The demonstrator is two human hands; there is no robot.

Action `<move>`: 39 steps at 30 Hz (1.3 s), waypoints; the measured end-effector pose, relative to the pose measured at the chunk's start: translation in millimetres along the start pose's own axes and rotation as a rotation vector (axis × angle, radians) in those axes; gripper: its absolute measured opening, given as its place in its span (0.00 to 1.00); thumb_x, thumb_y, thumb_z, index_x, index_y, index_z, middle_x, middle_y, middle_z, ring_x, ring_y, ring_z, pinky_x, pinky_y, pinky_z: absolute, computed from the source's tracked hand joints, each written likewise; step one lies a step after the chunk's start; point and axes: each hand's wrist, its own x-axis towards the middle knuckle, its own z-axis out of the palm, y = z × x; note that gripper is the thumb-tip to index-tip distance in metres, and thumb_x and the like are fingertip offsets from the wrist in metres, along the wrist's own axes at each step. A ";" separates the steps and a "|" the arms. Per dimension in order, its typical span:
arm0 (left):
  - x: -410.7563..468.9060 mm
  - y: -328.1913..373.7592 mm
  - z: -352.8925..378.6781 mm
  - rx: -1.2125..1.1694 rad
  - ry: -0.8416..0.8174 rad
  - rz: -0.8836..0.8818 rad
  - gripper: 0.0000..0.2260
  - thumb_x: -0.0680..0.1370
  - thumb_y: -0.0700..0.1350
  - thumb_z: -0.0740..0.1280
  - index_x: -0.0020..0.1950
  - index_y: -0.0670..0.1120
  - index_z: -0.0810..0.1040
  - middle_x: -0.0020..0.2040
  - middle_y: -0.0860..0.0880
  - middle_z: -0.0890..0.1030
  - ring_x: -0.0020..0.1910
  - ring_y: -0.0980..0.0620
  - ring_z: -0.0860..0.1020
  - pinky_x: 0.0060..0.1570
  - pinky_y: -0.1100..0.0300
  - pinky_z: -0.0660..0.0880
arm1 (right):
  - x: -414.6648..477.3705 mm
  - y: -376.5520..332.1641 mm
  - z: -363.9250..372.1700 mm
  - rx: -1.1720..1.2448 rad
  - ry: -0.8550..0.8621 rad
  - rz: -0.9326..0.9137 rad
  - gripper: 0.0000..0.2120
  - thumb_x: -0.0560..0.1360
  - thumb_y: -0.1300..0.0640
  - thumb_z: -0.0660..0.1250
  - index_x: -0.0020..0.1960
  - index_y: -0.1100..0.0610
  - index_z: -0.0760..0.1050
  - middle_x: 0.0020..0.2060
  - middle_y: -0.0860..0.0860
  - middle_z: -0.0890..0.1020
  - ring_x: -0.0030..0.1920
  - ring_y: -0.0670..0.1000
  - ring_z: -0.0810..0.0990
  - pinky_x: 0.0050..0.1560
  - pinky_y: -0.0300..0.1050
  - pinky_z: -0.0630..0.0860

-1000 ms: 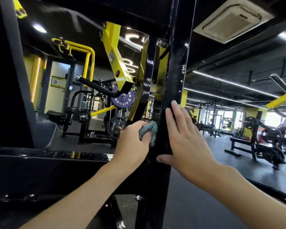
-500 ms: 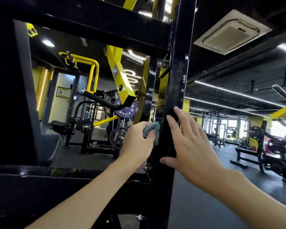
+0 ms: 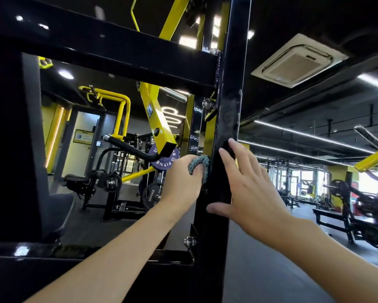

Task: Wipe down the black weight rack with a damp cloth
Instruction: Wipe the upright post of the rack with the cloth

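While left hand [image 3: 183, 180] grips the bunched blue-grey cloth [image 3: 198, 166] against the inner side of the black rack upright [image 3: 228, 95], right hand [image 3: 249, 189] lies flat on the post's face, fingers straight. Risks: the small wad may skip strips; knuckles may catch the protruding bolt [image 3: 189, 240] below.

One left hand [image 3: 181, 182], one right hand [image 3: 249, 189], one cloth [image 3: 198, 164], one black rack [image 3: 231, 84], two weight plates at 9 o'clock, purple plate [image 3: 161, 160] and black plate [image 3: 151, 194], one ceiling air unit [image 3: 297, 62] at 1 o'clock.
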 end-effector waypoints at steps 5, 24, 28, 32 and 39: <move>7.0 8.5 1.3 0.013 0.003 -0.006 0.09 0.83 0.43 0.62 0.48 0.50 0.80 0.40 0.52 0.81 0.39 0.54 0.78 0.38 0.57 0.75 | 7.4 4.0 3.2 0.026 -0.002 0.009 0.56 0.69 0.33 0.70 0.80 0.55 0.38 0.79 0.49 0.36 0.78 0.51 0.34 0.77 0.49 0.48; 53.6 35.5 6.5 -0.045 0.085 0.066 0.11 0.81 0.41 0.60 0.39 0.40 0.72 0.29 0.49 0.68 0.30 0.48 0.66 0.33 0.53 0.66 | 7.7 4.6 -2.5 0.021 -0.018 -0.014 0.55 0.71 0.35 0.70 0.80 0.55 0.38 0.79 0.52 0.37 0.79 0.53 0.35 0.78 0.52 0.50; 70.6 40.9 8.5 -0.042 0.105 0.026 0.13 0.82 0.40 0.60 0.38 0.41 0.73 0.29 0.49 0.70 0.30 0.49 0.68 0.34 0.54 0.66 | 8.4 2.2 -2.9 0.014 -0.029 -0.010 0.55 0.72 0.35 0.69 0.80 0.56 0.37 0.79 0.52 0.35 0.78 0.54 0.34 0.77 0.52 0.50; 81.0 47.3 13.5 -0.063 0.122 -0.030 0.10 0.81 0.40 0.60 0.43 0.40 0.76 0.32 0.47 0.72 0.31 0.49 0.68 0.34 0.55 0.64 | 8.8 4.1 -4.8 0.005 -0.033 -0.011 0.55 0.72 0.35 0.69 0.80 0.56 0.38 0.79 0.53 0.37 0.79 0.54 0.34 0.77 0.52 0.51; 81.1 31.5 14.8 -0.012 0.102 -0.190 0.06 0.82 0.44 0.62 0.48 0.49 0.78 0.43 0.46 0.82 0.42 0.45 0.79 0.47 0.48 0.80 | 14.9 3.9 -13.1 -0.010 -0.009 -0.007 0.46 0.69 0.35 0.71 0.77 0.54 0.55 0.77 0.52 0.52 0.77 0.55 0.50 0.72 0.54 0.60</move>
